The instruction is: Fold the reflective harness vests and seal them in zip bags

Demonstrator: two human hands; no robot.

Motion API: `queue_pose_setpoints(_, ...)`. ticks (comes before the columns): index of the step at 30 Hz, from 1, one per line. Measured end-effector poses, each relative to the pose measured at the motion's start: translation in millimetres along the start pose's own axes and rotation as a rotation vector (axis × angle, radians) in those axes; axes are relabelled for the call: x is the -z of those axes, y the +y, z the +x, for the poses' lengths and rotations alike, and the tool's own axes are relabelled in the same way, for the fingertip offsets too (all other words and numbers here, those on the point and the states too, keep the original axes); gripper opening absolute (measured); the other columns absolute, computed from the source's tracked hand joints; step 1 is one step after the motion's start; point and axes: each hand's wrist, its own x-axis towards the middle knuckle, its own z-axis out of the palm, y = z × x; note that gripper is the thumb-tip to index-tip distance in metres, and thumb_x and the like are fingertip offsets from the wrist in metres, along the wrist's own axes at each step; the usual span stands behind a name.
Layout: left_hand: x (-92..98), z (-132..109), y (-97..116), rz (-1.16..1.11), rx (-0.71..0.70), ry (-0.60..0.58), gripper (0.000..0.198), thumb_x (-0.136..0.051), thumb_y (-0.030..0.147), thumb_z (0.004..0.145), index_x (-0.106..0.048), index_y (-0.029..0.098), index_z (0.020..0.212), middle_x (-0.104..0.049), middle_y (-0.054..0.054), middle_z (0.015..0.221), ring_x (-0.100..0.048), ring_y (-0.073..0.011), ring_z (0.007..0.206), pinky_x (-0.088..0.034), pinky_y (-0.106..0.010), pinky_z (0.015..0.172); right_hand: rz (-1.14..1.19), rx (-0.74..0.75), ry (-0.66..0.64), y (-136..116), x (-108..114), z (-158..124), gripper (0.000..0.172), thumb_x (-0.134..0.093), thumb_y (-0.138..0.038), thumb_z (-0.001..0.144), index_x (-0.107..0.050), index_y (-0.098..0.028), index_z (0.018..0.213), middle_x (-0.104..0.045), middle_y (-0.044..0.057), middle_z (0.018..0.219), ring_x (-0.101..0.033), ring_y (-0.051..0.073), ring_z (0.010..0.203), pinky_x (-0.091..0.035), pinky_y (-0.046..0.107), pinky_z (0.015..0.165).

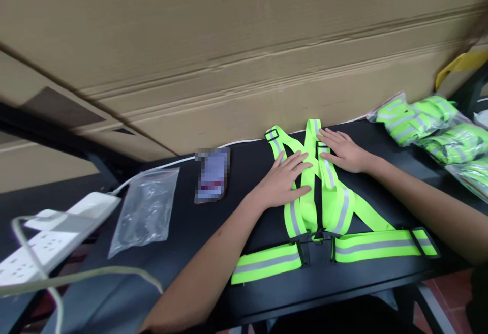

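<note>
A wide wall of brown corrugated cardboard [244,44] stands behind a black tabletop [244,181] that fills the lower part of the head view. Near the front edge lies a fluorescent yellow-green strap vest with grey reflective bands [337,207]. Its shoulder straps run away from the person, and its waist belt is stretched flat across the near side. At the far right sit clear bags packed with folded vests of the same colour [438,125]. At the far left lies a white power strip [57,237], with an empty clear zip bag [147,209] beside it and a small dark phone [211,174] further in. The left hand [284,181] lies open, palm down, fingers spread over the left shoulder strap. The right hand [343,151] is likewise flat and open on the right strap, just beside it; neither hand grips anything. The work looks like pressing the straps flat and together. Done well, that probably means even palm pressure, the straps kept parallel and untwisted, and the black buckles lying level.
</note>
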Motion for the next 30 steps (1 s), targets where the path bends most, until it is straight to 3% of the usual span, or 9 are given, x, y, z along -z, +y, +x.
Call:
queue_pose_setpoints(3,-2.2,-0.2,-0.4,0.028,0.0,0.011,0.067,-0.046,0.062,0.098,-0.036,0.027,0.154,-0.028,-0.006,0.167,-0.016,-0.0261,0.157,-0.002,-0.055,0.128,-0.028,-0.045,0.046,-11.2,-0.6,-0.1,0.072,-0.027,-0.059,0.102,-0.029,-0.013,0.158,-0.022,0.015,0.168,-0.02,0.032,0.155,-0.02,0.053,0.123)
queue_pose_setpoints(6,-3.4,0.3,-0.2,0.049,0.002,0.01,0.067,-0.044,0.063,0.099,-0.036,0.028,0.155,-0.029,-0.007,0.167,-0.017,-0.027,0.157,-0.003,-0.057,0.127,-0.095,-0.256,0.13,-27.7,-0.8,-0.1,0.084,-0.034,-0.065,0.097,-0.036,-0.002,0.152,-0.043,0.026,0.154,-0.04,0.04,0.143,-0.034,0.054,0.114)
queue_pose_setpoints(9,-3.5,1.5,0.4,0.048,0.004,0.02,0.066,-0.048,0.06,0.098,-0.037,0.028,0.154,-0.032,-0.008,0.166,-0.019,-0.0283,0.156,-0.004,-0.057,0.127,-0.177,-0.4,0.161,-44.5,0.2,0.2,0.089,-0.042,-0.073,0.088,-0.046,-0.003,0.142,-0.059,0.027,0.132,-0.052,0.045,0.122,-0.042,0.058,0.099)
queue_pose_setpoints(13,-1.9,2.4,1.3,0.016,0.006,0.046,0.063,-0.056,0.057,0.095,-0.045,0.027,0.149,-0.037,-0.008,0.163,-0.023,-0.0292,0.155,-0.006,-0.057,0.127,-0.186,-0.386,0.135,-52.0,2.8,1.7,0.069,-0.05,-0.062,0.085,-0.055,-0.01,0.13,-0.063,0.022,0.118,-0.057,0.041,0.108,-0.048,0.054,0.088)
queue_pose_setpoints(18,2.2,0.7,0.7,-0.015,0.02,0.062,0.056,-0.062,0.051,0.09,-0.054,0.026,0.139,-0.039,-0.01,0.16,-0.024,-0.0315,0.154,-0.008,-0.06,0.126,-0.211,-0.31,0.203,-34.1,1.6,-0.1,0.055,-0.057,-0.048,0.082,-0.06,-0.018,0.128,-0.065,0.019,0.109,-0.06,0.039,0.098,-0.052,0.052,0.079)
queue_pose_setpoints(21,2.7,-0.5,-0.8,-0.027,0.037,0.07,0.054,-0.065,0.048,0.088,-0.056,0.024,0.135,-0.039,-0.011,0.16,-0.023,-0.0323,0.154,-0.007,-0.061,0.126,-0.217,-0.257,0.196,-23.7,-2.1,-2.5,0.053,-0.055,-0.048,0.085,-0.062,-0.02,0.13,-0.064,0.019,0.113,-0.059,0.04,0.102,-0.051,0.055,0.082)
queue_pose_setpoints(24,1.6,-1.1,-1.9,-0.023,0.036,0.07,0.056,-0.064,0.047,0.089,-0.052,0.024,0.139,-0.037,-0.01,0.162,-0.021,-0.0304,0.155,-0.005,-0.059,0.127,-0.176,-0.236,0.189,-21.1,-2.4,-3.9,0.058,-0.047,-0.052,0.092,-0.055,-0.021,0.14,-0.06,0.021,0.13,-0.054,0.045,0.117,-0.048,0.063,0.091)
queue_pose_setpoints(28,3.8,-1.6,-0.5,-0.005,0.039,0.062,0.058,-0.058,0.051,0.094,-0.047,0.024,0.144,-0.033,-0.011,0.165,-0.017,-0.0296,0.157,-0.001,-0.059,0.127,-0.056,-0.24,0.165,-24.6,6.7,-7.7,0.072,-0.035,-0.063,0.098,-0.035,-0.018,0.155,-0.037,0.024,0.159,-0.035,0.048,0.143,-0.036,0.071,0.106)
queue_pose_setpoints(30,8.7,-1.9,3.3,-0.006,0.058,0.074,0.06,-0.055,0.053,0.096,-0.045,0.023,0.146,-0.032,-0.011,0.165,-0.015,-0.0293,0.157,-0.002,-0.059,0.127,-0.027,-0.13,0.123,-25.7,9.2,-11.6,0.078,-0.033,-0.066,0.099,-0.027,-0.018,0.159,-0.025,0.022,0.166,-0.024,0.044,0.151,-0.029,0.068,0.114)
